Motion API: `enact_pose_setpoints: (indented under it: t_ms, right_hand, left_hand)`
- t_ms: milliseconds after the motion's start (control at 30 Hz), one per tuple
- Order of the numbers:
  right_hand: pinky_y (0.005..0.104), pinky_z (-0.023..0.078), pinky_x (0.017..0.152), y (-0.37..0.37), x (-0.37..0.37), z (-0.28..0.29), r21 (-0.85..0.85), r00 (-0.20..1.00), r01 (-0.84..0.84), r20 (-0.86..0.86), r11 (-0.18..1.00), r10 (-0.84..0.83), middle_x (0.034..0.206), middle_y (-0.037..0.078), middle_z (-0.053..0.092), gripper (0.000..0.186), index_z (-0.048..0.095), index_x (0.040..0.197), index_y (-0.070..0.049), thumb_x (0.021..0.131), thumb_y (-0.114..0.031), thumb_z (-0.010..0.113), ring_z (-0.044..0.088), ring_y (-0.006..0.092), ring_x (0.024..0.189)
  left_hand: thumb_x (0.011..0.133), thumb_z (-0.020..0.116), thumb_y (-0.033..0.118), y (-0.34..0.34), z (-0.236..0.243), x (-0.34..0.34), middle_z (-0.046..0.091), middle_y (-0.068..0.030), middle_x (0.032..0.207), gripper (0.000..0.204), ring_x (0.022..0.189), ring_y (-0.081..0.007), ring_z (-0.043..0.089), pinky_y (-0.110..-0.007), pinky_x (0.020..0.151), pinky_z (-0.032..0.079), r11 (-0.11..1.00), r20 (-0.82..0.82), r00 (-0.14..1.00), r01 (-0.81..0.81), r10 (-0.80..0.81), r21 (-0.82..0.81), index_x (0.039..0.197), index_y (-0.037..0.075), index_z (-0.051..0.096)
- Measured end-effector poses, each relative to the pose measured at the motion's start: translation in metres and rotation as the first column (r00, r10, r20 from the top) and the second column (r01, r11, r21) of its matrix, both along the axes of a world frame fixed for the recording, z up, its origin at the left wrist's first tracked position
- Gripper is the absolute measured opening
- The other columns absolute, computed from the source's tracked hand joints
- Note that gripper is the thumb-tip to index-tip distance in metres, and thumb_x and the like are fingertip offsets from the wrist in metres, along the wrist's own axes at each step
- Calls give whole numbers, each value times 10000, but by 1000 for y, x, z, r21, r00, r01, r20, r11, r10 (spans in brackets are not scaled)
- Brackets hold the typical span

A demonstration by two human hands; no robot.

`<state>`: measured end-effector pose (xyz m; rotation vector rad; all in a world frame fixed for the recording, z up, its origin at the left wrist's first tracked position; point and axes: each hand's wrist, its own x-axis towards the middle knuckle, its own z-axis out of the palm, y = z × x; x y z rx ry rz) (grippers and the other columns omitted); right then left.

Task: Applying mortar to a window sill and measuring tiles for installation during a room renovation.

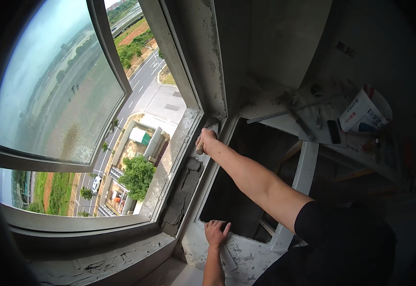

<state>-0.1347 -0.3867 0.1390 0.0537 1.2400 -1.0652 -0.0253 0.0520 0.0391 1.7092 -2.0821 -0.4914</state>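
Seemingly smoothing mortar [181,195] just inside the window frame [178,66] with the trowel [213,126] clenched in the right hand [207,141] near the frame's corner, unable to tell the grip of the left hand [215,233] farther inside, probably needing even strokes over the cracks next

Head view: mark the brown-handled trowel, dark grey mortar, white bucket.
Brown-handled trowel [199,149], head view: handle end.
Dark grey mortar [183,191], head view: cracked surface.
White bucket [361,113], head view: outer wall.

We get bright daylight through the window [65,100], left of the right hand [209,138]. Right of that grip, the bucket [364,112] sits in dim shadow; farther out, straight edges bend toward our black, rounded rim.
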Motion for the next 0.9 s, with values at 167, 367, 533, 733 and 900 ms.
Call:
enact_pose_setpoints:
  t_ms: [167, 367, 533, 733, 900]
  right_hand:
    - [463, 478, 474, 41, 59, 8, 67, 999, -49, 21, 997, 47, 687, 97, 544, 372, 522, 879, -51, 1125, -330, 518, 554, 279, 519]
    - [421, 532, 481, 98, 112, -2, 113, 983, 16, -183, 993, 6, 761, 106, 623, 467, 582, 1069, -4, 1109, -469, 557, 626, 279, 534]
    - [508, 625, 585, 141, 150, -22, 133, 939, -11, -340, 991, 56, 916, 265, 769, 594, 584, 1215, 65, 1093, -509, 489, 733, 397, 556]
    - [419, 495, 448, 203, 157, -16, 25, 982, -125, -142, 992, 127, 711, 87, 606, 508, 535, 1193, -41, 1145, -546, 561, 604, 249, 477]
    - [388, 472, 445, 203, 104, -5, -195, 994, -109, -53, 975, 100, 691, 56, 569, 439, 566, 1160, -59, 1161, -498, 566, 581, 207, 480]
  left_hand:
    - [948, 836, 457, 1, -3, 7, 826, -31, 1026, 314, 1082, -251, 721, -421, 1009, 485, 1000, 19, 1000, -5, 5, 24, 975, 145, 862]
    - [912, 837, 454, 4, -14, 10, 817, -51, 1053, 347, 1098, -252, 713, -425, 1010, 481, 1000, 69, 997, 23, -24, 3, 991, 116, 842]
    - [863, 824, 381, 3, -18, -1, 813, -74, 1204, 381, 1210, -292, 708, -471, 1073, 473, 988, -176, 977, -101, 121, 119, 1148, 129, 827]
    - [910, 809, 413, 2, -29, -3, 817, -95, 1164, 382, 1214, -307, 713, -484, 1173, 454, 982, -396, 899, -147, 184, 122, 1152, 119, 830]
    - [964, 799, 456, 1, -11, 5, 820, -77, 1081, 338, 1158, -289, 717, -449, 1090, 478, 1000, 22, 1000, -13, 13, 23, 1024, 127, 849]
